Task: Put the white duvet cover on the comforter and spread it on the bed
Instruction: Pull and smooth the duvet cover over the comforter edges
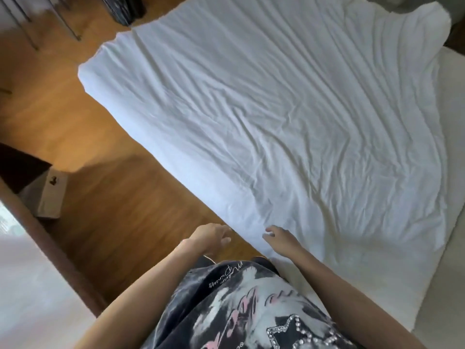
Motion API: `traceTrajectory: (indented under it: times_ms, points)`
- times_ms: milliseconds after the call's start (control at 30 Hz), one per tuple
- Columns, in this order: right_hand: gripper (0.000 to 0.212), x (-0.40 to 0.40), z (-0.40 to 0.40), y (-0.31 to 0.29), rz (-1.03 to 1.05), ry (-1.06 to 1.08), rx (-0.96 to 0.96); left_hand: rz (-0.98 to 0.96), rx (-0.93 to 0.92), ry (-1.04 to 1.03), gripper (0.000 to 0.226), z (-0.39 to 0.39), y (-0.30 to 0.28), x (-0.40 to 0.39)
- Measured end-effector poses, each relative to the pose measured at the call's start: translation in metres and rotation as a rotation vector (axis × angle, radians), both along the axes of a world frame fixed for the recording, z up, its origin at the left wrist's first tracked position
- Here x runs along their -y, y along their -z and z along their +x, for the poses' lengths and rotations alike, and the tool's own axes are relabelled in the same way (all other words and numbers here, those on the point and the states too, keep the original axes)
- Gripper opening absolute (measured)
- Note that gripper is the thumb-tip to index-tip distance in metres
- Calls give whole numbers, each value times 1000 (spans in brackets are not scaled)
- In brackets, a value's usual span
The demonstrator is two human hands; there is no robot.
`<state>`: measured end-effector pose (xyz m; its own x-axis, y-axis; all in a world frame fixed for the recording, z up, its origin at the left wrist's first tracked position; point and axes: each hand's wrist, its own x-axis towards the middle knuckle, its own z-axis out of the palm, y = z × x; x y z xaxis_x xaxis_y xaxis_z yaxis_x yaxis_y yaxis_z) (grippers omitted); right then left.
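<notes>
- Bed (442, 222): occupies the right and centre of the view, its bare pale mattress surface showing along the right side and at the near right.
- White duvet cover (264, 117): lies spread flat over the bed, wrinkled throughout. Its long axis runs diagonally from the near edge by the person up toward the far right of the view. The far left corner (85, 69) is rounded and full, overhanging the bed's left side. The far right end is uneven and bunched. Whether the comforter is inside cannot be confirmed from this view, though the padded left edge suggests filling.
- Wooden floor (105, 172): open strip along the cover's left edge, running between the bed and a brown-edged piece of furniture (50, 238) at lower left. This strip gives standing room along that side.
- Cardboard box (47, 195): stands on the floor at left, well apart from the bed.
- Thin metal legs (68, 26): at upper left on the floor, near the bed's far corner.
- Person's patterned dark shirt (246, 308): at bottom centre, at the bed's near left corner.
- Left hand (214, 235): over the floor just beside the cover's near edge, fingers loosely curled, grasping nothing.
- Right hand (279, 236): above the cover's near edge, fingers relaxed and released; contact with the fabric is unclear.
</notes>
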<state>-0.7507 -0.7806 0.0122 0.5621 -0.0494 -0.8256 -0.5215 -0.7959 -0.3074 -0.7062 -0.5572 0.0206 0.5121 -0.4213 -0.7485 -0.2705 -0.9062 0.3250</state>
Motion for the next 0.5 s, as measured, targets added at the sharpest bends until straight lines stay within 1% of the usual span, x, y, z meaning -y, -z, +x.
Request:
traceTrajectory:
  times_ms: [133,267,367,500]
  points:
    - [45,-106,80,-15,-3,-152,57,-39,105,-115,46,78,-20,-105]
    - [44,-200,157,-41,10,-250,125,-55,189,-216,48,146,-43,-203]
    - [44,-249,213,-53,14,-319,163,-26,220,-246,49,200,-42,-263]
    - [44,-293,302,-39,10,-397,132,12,181,-351,48,274,-22,-325]
